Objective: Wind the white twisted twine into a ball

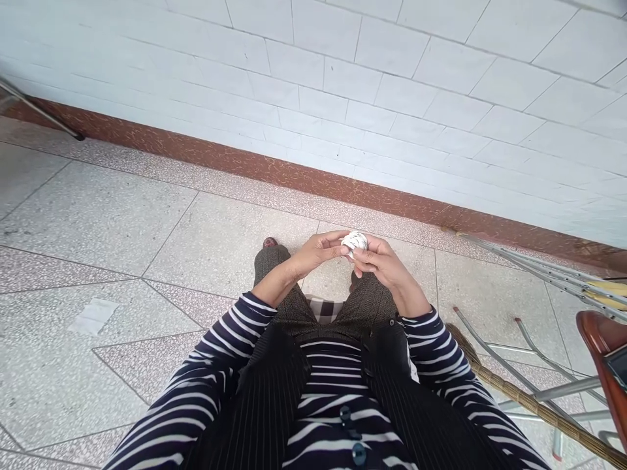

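Note:
A small white ball (pixel 354 241) with thin dark streaks sits between my two hands, above my lap. It looks wound or crumpled, but its material is too small to make out. The fingers and thumb of my left hand (pixel 327 249) close on its left side. From the right, my right hand (pixel 380 260) pinches it, thumb in front and fingers curled round behind and below. Parts of the ball are covered by my fingertips.
A white tiled wall (pixel 337 91) with a reddish-brown base strip faces me. Metal crutches (pixel 529 261) lean at the right, near a metal-legged chair (pixel 595 333) and a straw broom (pixel 539 411). A piece of white paper (pixel 94 316) lies on the floor at the left.

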A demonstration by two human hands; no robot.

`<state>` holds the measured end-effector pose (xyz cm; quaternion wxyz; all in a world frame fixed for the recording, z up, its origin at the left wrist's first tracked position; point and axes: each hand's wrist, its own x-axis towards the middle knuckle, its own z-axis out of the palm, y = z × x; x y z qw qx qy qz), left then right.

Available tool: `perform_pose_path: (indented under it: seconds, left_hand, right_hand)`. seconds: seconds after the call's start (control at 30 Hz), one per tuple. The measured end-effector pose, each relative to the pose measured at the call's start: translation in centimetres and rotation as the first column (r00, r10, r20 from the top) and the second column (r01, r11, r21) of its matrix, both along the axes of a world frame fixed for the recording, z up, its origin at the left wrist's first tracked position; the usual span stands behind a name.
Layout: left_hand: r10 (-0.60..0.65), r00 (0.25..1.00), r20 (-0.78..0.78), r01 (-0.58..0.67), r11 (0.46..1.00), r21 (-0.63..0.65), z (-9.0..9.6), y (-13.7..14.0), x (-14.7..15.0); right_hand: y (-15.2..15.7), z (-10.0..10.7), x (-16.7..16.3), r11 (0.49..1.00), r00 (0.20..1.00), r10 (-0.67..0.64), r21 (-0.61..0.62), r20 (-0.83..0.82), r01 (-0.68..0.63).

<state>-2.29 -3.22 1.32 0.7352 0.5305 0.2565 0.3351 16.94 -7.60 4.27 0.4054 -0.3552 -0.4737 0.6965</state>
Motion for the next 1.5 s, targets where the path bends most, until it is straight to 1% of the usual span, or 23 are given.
perform_pose_path:
  seconds: [0.07, 0.1, 0.17, 0.27, 0.33, 0.43, 0.57, 0.63, 0.7, 0.77, 0.8, 0.87, 0.93, 1.0, 1.07, 1.1, 1.13, 1.17, 1.23, 1.27, 1.33, 1.4, 1.5]
  left_hand:
    - [0.028, 0.999, -0.023, -0.028, 1.000, 0.013, -0.1, 0.0, 0.1]
    - [0.047, 0.999, -0.028, -0.046, 0.999, 0.014, -0.2, -0.1, 0.1]
    - [0.080, 0.996, -0.035, -0.080, 0.997, 0.008, -0.4, -0.3, 0.1]
    - [0.129, 0.991, -0.042, -0.130, 0.991, -0.013, -0.6, -0.8, 0.0]
    - [0.182, 0.983, -0.036, -0.183, 0.983, -0.023, -0.5, -1.1, 0.0]
    - [0.234, 0.972, -0.022, -0.234, 0.971, -0.046, -0.4, -1.5, 0.2]
    - [0.215, 0.976, 0.036, -0.210, 0.971, -0.116, -0.6, -2.2, 0.5]
    - [0.176, 0.983, 0.056, -0.166, 0.975, -0.149, -0.8, -2.4, 0.5]
    - [0.143, 0.989, 0.032, -0.137, 0.979, -0.151, -1.0, -2.5, 0.2]
    - [0.151, 0.988, -0.044, -0.154, 0.984, -0.092, -1.3, -2.2, -0.4]
    - [0.180, 0.980, -0.090, -0.184, 0.982, -0.039, -1.4, -1.9, -0.6]
    - [0.271, 0.949, -0.164, -0.258, 0.962, 0.092, -1.7, -1.1, -1.1]
    - [0.330, 0.919, -0.215, -0.286, 0.934, 0.212, -2.1, -0.6, -1.1]
    - [0.309, 0.908, -0.283, -0.219, 0.926, 0.307, -2.5, -0.6, -0.7]
    - [0.251, 0.888, -0.386, -0.085, 0.913, 0.398, -2.8, -1.3, -0.2]
    - [0.239, 0.863, -0.445, -0.016, 0.894, 0.448, -2.8, -1.7, 0.0]
    - [0.253, 0.829, -0.499, 0.042, 0.861, 0.506, -2.8, -2.1, 0.2]
    - [0.287, 0.790, -0.542, 0.095, 0.816, 0.570, -2.8, -2.4, 0.2]
    - [0.377, 0.717, -0.587, 0.199, 0.695, 0.691, -2.5, -2.6, 0.1]
    - [0.416, 0.694, -0.588, 0.247, 0.629, 0.737, -2.3, -2.5, 0.0]
    - [0.453, 0.681, -0.575, 0.323, 0.519, 0.791, -1.7, -2.0, -0.5]
    - [0.449, 0.689, -0.569, 0.371, 0.456, 0.809, -1.2, -1.2, -1.0]
    - [0.438, 0.695, -0.569, 0.412, 0.406, 0.816, -0.7, 0.2, -1.7]
  right_hand:
    - [-0.1, 0.1, -0.1, 1.000, 1.000, 0.001, -0.009, 0.007, -0.001]
    - [-0.1, 0.1, -0.2, 1.000, 1.000, -0.019, -0.010, 0.010, 0.019]
    - [-0.2, 0.0, -0.4, 0.994, 0.994, -0.104, -0.014, 0.018, 0.105]
    - [-0.2, -0.3, -0.8, 0.966, 0.966, -0.254, -0.028, 0.048, 0.256]
    - [-0.3, -0.5, -1.1, 0.946, 0.944, -0.322, -0.004, 0.070, 0.323]
    - [-0.4, -0.6, -1.4, 0.919, 0.918, -0.391, 0.076, 0.072, 0.386]
    - [-0.5, -0.6, -1.5, 0.890, 0.893, -0.447, 0.126, 0.056, 0.437]
    - [-0.4, -0.8, -1.3, 0.878, 0.880, -0.472, 0.131, 0.063, 0.461]
    - [-0.2, -1.0, -0.9, 0.868, 0.868, -0.492, 0.112, 0.058, 0.484]
    - [0.0, -1.2, -0.4, 0.876, 0.875, -0.482, 0.049, 0.037, 0.480]
    - [0.1, -1.4, -0.2, 0.889, 0.888, -0.458, 0.006, 0.023, 0.458]
    - [0.2, -1.6, -0.2, 0.918, 0.920, -0.391, -0.068, -0.002, 0.390]
    - [0.5, -1.8, -0.4, 0.936, 0.940, -0.340, -0.101, -0.018, 0.336]
    - [0.9, -2.0, -0.8, 0.933, 0.936, -0.353, -0.070, -0.001, 0.352]
    - [1.5, -2.4, -1.0, 0.916, 0.915, -0.400, -0.003, 0.043, 0.401]
    - [1.8, -2.7, -1.0, 0.905, 0.902, -0.426, 0.035, 0.070, 0.424]
    - [2.1, -3.1, -0.9, 0.895, 0.890, -0.446, 0.070, 0.098, 0.441]
    - [2.3, -3.7, -0.8, 0.889, 0.880, -0.458, 0.094, 0.125, 0.449]
    - [2.6, -5.0, -0.6, 0.887, 0.869, -0.462, 0.119, 0.179, 0.447]
    - [2.5, -5.7, -0.5, 0.888, 0.863, -0.460, 0.128, 0.209, 0.442]
    - [2.2, -7.0, -0.4, 0.897, 0.857, -0.442, 0.134, 0.265, 0.421]
    - [1.6, -7.8, -0.5, 0.917, 0.865, -0.399, 0.121, 0.303, 0.381]
    - [0.8, -8.0, -0.8, 0.956, 0.908, -0.292, 0.064, 0.301, 0.287]
